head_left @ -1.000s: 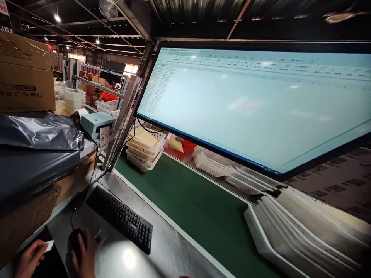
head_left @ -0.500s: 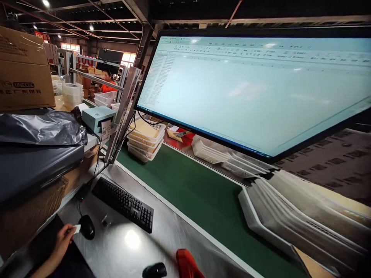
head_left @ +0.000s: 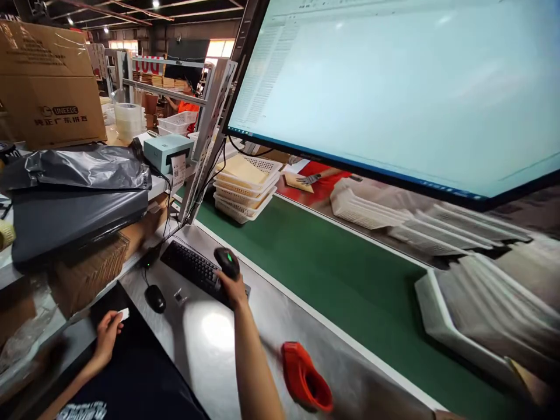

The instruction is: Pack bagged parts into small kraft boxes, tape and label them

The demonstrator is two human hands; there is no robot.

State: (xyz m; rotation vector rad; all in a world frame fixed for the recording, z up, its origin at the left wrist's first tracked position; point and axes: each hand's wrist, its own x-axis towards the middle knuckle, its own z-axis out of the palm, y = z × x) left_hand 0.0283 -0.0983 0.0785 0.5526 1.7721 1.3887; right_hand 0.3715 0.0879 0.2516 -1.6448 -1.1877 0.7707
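My right hand (head_left: 233, 287) is closed around a black handheld scanner (head_left: 227, 261) with a green light, raised over the black keyboard (head_left: 192, 269). My left hand (head_left: 108, 329) pinches a small white slip (head_left: 125, 314) at the edge of a black garment (head_left: 131, 373) on the steel worktop (head_left: 205, 344). A black mouse (head_left: 154, 298) lies between the two hands. A large monitor (head_left: 394, 87) showing a spreadsheet hangs above.
A green conveyor belt (head_left: 332, 274) runs past, with stacked white baskets (head_left: 245, 192) on it and more (head_left: 476, 303) at right. A red holder (head_left: 304, 379) sits near. Grey bags (head_left: 79, 192), cardboard boxes (head_left: 52, 81) and a label printer (head_left: 167, 151) fill the left shelf. Another person's hand (head_left: 310, 178) is across the belt.
My right hand left the mouse, picked up the scanner from near the red holder and raised it over the keyboard. The view tilted down. The left hand kept the white slip.
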